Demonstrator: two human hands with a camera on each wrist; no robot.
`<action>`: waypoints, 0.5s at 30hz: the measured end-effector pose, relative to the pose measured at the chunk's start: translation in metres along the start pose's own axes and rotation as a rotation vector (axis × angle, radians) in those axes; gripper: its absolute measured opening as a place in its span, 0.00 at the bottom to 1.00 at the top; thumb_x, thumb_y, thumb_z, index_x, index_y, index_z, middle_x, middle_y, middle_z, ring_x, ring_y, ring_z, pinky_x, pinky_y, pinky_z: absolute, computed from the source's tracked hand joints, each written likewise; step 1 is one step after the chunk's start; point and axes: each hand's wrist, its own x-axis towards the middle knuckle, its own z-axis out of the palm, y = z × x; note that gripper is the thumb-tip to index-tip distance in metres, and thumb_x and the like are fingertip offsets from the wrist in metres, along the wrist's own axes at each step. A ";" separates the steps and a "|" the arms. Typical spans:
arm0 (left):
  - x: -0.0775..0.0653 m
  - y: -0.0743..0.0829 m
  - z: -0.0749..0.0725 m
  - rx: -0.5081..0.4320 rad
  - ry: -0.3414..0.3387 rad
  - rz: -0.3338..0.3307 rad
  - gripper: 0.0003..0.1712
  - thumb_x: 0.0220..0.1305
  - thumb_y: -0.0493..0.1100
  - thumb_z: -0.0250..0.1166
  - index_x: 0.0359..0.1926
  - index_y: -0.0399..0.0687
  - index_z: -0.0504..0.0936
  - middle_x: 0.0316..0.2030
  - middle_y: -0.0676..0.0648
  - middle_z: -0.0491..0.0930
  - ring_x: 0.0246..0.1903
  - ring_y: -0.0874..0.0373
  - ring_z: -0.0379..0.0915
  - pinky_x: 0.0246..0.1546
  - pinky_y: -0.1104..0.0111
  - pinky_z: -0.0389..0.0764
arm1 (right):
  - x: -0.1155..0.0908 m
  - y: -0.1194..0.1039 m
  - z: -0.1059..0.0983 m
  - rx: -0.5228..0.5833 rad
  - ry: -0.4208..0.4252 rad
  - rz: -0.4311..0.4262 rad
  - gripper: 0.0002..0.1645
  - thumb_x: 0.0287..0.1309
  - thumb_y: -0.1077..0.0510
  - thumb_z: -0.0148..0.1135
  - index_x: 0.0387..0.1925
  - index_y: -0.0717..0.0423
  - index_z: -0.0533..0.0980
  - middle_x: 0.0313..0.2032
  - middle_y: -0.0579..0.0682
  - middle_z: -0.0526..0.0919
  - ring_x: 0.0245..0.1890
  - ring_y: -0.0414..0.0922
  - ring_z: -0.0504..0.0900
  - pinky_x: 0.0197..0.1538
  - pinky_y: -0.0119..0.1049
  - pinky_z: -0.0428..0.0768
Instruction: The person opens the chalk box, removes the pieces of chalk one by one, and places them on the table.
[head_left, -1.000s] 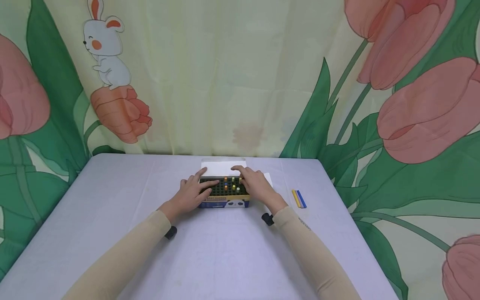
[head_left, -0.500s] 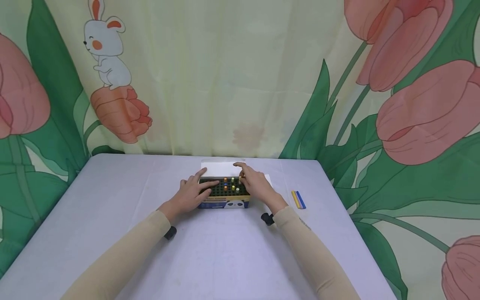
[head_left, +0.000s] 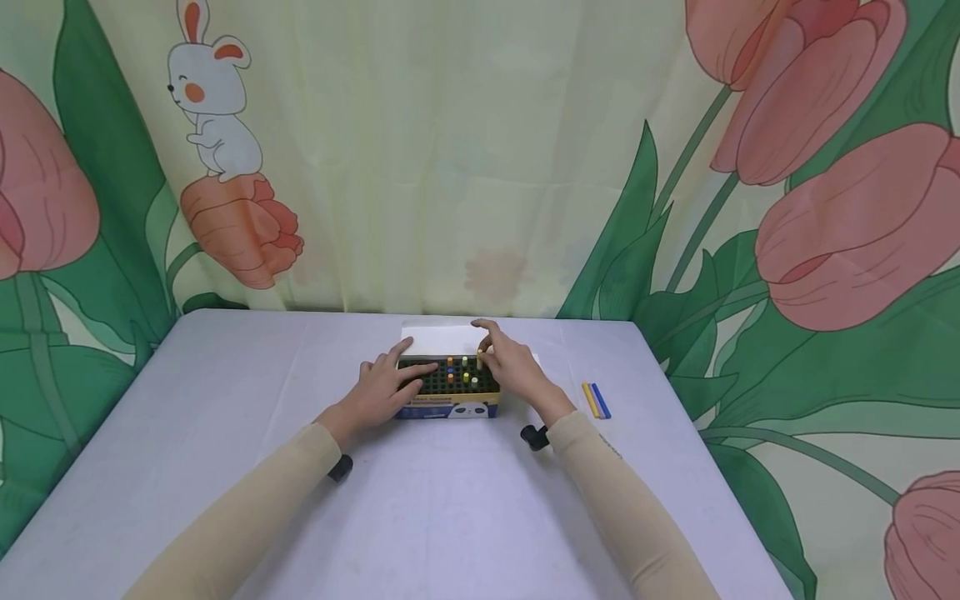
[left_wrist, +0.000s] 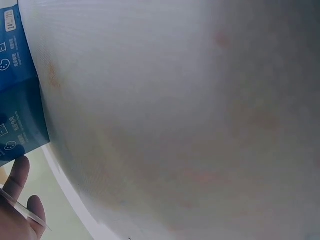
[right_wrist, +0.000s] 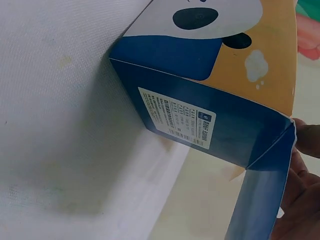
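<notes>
A blue and orange box [head_left: 427, 408] with a panda on its front stands open on the table, its black grid [head_left: 431, 383] facing up. Several coloured stick ends [head_left: 451, 377] poke out of the holes. My left hand [head_left: 375, 387] lies spread over the left part of the grid. Over the grid's right side, my right hand [head_left: 517, 367] pinches a tan marker-like stick [head_left: 480, 358] between thumb and finger, held upright and partly raised. In the right wrist view the fingers [right_wrist: 307, 137] are behind the box's side [right_wrist: 190, 115], and the stick is hidden.
A yellow stick [head_left: 591, 400] and a blue stick [head_left: 601, 401] lie side by side on the white table [head_left: 450, 517], right of the box. The box's white lid flap [head_left: 438, 337] is raised behind it. A printed curtain [head_left: 450, 167] hangs beyond the far edge.
My right fingers have closed on the tan stick, and it stands higher above the grid. The left hand stays in place.
</notes>
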 end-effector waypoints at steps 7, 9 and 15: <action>0.000 0.001 -0.001 -0.002 0.000 0.001 0.26 0.82 0.61 0.45 0.73 0.71 0.73 0.83 0.42 0.44 0.62 0.36 0.70 0.50 0.42 0.63 | 0.000 -0.002 -0.002 0.027 0.017 0.018 0.40 0.78 0.60 0.53 0.81 0.44 0.47 0.49 0.48 0.81 0.19 0.41 0.71 0.27 0.36 0.71; -0.001 0.001 -0.001 -0.006 0.000 0.005 0.26 0.82 0.61 0.45 0.73 0.71 0.74 0.82 0.41 0.45 0.62 0.35 0.69 0.51 0.41 0.63 | 0.001 -0.003 -0.003 0.029 0.024 0.020 0.41 0.78 0.60 0.54 0.81 0.45 0.46 0.48 0.49 0.81 0.20 0.41 0.72 0.28 0.36 0.72; 0.000 0.001 -0.001 -0.018 -0.001 0.004 0.26 0.82 0.61 0.45 0.73 0.71 0.74 0.83 0.42 0.44 0.63 0.35 0.69 0.52 0.40 0.62 | 0.002 -0.004 -0.004 0.053 0.036 0.051 0.44 0.78 0.61 0.53 0.83 0.44 0.41 0.49 0.51 0.82 0.24 0.41 0.75 0.31 0.37 0.74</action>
